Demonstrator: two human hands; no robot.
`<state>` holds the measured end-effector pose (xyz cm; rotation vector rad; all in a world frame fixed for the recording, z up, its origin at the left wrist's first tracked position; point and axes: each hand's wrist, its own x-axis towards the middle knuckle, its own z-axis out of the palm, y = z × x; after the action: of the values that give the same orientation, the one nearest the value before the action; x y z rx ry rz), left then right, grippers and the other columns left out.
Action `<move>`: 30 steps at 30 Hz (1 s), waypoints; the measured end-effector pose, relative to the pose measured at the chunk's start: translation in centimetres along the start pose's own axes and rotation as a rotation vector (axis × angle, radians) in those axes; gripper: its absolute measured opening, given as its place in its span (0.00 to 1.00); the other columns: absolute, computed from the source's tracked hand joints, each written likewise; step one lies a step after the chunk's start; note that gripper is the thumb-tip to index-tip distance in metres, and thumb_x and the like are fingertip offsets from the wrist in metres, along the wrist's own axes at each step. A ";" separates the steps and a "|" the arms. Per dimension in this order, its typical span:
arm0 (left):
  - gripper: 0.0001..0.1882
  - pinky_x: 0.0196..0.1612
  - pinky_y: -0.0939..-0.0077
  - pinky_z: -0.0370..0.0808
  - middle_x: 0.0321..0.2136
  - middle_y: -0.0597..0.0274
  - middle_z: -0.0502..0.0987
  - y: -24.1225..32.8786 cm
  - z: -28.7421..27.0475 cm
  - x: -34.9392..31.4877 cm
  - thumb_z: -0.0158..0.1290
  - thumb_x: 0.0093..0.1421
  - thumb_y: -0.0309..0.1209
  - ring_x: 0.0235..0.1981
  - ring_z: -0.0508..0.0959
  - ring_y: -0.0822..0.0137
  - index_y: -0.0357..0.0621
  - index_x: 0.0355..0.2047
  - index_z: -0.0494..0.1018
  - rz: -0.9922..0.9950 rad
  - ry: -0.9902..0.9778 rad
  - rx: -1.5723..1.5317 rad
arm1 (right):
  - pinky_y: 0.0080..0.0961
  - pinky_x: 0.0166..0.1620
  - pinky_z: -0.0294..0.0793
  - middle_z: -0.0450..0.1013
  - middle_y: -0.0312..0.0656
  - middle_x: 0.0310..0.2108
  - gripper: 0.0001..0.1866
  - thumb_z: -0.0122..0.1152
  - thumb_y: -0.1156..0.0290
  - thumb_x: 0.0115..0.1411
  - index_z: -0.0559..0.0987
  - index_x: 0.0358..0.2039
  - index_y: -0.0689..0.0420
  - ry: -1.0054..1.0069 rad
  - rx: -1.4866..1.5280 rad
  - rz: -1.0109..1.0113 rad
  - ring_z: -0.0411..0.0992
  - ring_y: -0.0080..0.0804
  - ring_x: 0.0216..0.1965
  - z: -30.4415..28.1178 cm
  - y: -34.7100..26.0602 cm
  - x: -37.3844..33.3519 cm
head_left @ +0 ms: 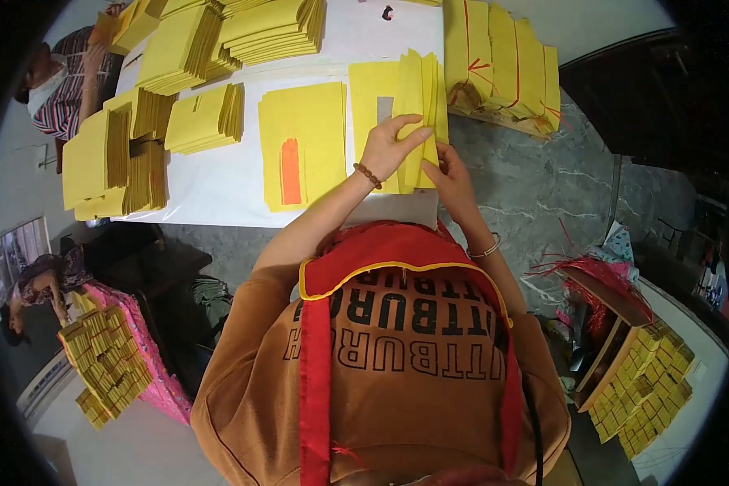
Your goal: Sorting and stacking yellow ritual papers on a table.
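At the table's front right lies a stack of yellow paper sheets (pixel 365 87), with a grey rectangle showing near its middle. Its right part stands up as several folded yellow sheets (pixel 411 85). My left hand (pixel 390 147), a brown bead bracelet on its wrist, reaches over the stack and pinches these folded sheets from the left. From the right, my right hand (pixel 454 182) grips their outer edge near the table's front; part of its fingers is hidden behind the paper. Left of my hands sits another flat yellow stack (pixel 324 146) with an orange-red strip (pixel 291 172) on it.
Folded yellow bundles (pixel 188 49) fill the white table's (pixel 219 194) left and back. A tall yellow pile tied with red string (pixel 506 65) stands right. One person (pixel 73 77) works far left, another (pixel 49 283) lower left. More yellow stacks (pixel 644 389) lie lower right.
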<state>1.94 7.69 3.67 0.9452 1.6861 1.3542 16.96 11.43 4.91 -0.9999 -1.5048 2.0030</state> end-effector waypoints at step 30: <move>0.04 0.20 0.84 0.60 0.17 0.72 0.67 -1.3 -0.3 -0.7 0.53 0.51 0.27 0.18 0.62 0.81 0.41 0.24 0.70 -0.121 0.013 -0.103 | 0.20 0.44 0.66 0.67 0.42 0.43 0.25 0.46 0.72 0.60 0.55 0.58 0.58 0.168 0.029 -0.012 0.65 0.23 0.42 -1.2 0.3 -1.0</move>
<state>1.83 6.72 2.49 0.7653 1.6398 1.3546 18.53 11.36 4.72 -1.1147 -1.3853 1.8762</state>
